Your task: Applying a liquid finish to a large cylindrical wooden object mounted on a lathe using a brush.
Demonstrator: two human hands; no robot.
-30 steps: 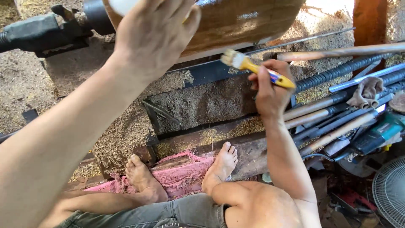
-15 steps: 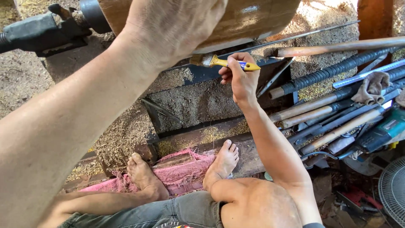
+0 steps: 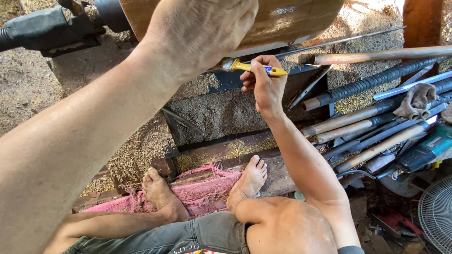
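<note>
Pinching a small paintbrush point(image 3: 254, 68) by its yellow handle, the right hand point(image 3: 266, 87) is keeping its grip pressed together, thumb and fingers closed around the handle just behind the metal band, with the bristles pointing away from the grip toward the underside of the big wooden cylinder point(image 3: 282, 21). That cylinder, the largest thing here, is lying across the top of the view directly above the grip, mounted on a dark machine part point(image 3: 47, 28) far off to the left. The left hand point(image 3: 202, 30) is resting palm down on the cylinder's curved face above and left of the brush; its fingers are curling over the far side, so I cannot tell whether they are gripping or only steadying.

Below the grip, a dark frame point(image 3: 226, 113) thick with sawdust is sitting between the brush and the person's bare feet, which are resting on a pink cloth point(image 3: 202, 188) lower still. To the right of the grip, a pile of long-handled tools and ribbed rods point(image 3: 367, 122) is lying well apart from the brush, with a grey glove point(image 3: 416, 101) draped over them and a fan grille point(image 3: 438, 216) in the lower corner.

To brush well, as I judge it, the handle should be staying low and level so only the bristle tips are meeting the wood, strokes running along the curve, while the upper hand is keeping the cylinder from rolling.
</note>
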